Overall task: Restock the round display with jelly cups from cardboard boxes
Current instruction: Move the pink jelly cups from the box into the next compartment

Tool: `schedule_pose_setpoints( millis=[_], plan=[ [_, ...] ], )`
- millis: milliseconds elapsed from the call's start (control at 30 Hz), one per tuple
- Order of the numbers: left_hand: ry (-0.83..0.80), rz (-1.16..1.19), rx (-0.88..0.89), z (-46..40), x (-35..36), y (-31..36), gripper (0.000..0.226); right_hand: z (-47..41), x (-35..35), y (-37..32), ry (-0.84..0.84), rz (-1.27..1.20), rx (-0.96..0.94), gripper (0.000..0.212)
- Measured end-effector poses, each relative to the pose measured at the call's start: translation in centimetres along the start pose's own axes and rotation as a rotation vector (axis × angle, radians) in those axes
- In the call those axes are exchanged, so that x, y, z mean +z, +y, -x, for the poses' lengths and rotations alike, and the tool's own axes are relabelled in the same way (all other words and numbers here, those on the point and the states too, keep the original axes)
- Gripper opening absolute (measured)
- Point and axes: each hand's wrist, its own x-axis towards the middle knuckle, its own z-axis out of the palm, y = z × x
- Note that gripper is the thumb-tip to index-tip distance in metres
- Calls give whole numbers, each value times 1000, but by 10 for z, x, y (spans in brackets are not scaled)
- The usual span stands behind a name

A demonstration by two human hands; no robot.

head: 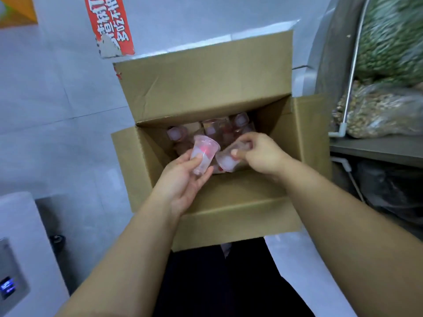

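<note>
Head view looks straight down into an open cardboard box on the floor, its four flaps folded outward. Both hands are over the near half of the opening. The left hand lies palm up, its fingers and thumb curled round a jelly cup that stands nearly upright, rim toward the far flap and narrow base down in the palm. The right hand pinches a second jelly cup between thumb and fingertips; this one lies tipped on its side, its long axis running from the right hand toward the left, and its wide end sits just beside the first cup, possibly touching it.

More jelly cups remain at the bottom of the box, along its far wall and beyond both hands; the right hand is the nearer to them. Blur hides how many there are.

The round display is not plainly in view. My judgement is that the next move is a lift out of the box, and both cups already sit clear of its walls. At the right edge, shelves hold bagged goods; a torn red label lies on the floor beyond the far flap.
</note>
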Motion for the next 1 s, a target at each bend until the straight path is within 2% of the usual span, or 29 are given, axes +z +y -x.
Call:
schedule_pose_setpoints(
  millis=[100, 133, 200, 267, 333, 433, 533, 600, 667, 833, 1000],
  plan=[
    [-187, -34, 53, 78, 8, 12, 41, 79, -16, -25, 18, -844, 180, 10],
    [-232, -36, 72, 109, 15, 18, 45, 112, -26, -34, -7, -1064, 216, 10],
    [-316, -10, 81, 171, 36, 33, 40, 181, -48, -54, -70, -1405, 229, 11],
    [-419, 11, 50, 233, 64, 49, 28, 251, -69, -78, -102, -1595, 163, 27],
    [-563, -53, 25, 290, 96, 64, 35, 314, -91, -102, -124, -1713, 36, 28],
    [-763, -338, 89, 368, 146, 78, 41, 401, -125, -132, -125, -1845, -195, 31],
    [-867, -612, 223, 432, 194, 73, 54, 478, -156, -142, -86, -1878, -463, 29],
    [-964, -733, 301, 470, 224, 62, 66, 525, -173, -142, -2, -1767, -621, 36],
    [-1078, -827, 373, 505, 252, 46, 64, 567, -191, -136, 141, -1633, -708, 43],
    [-1273, -1027, 647, 565, 310, -9, 53, 653, -237, -101, 495, -1400, -792, 50],
    [-1331, -1214, 875, 606, 353, -64, 61, 720, -276, -57, 767, -1220, -690, 53]
  ],
)
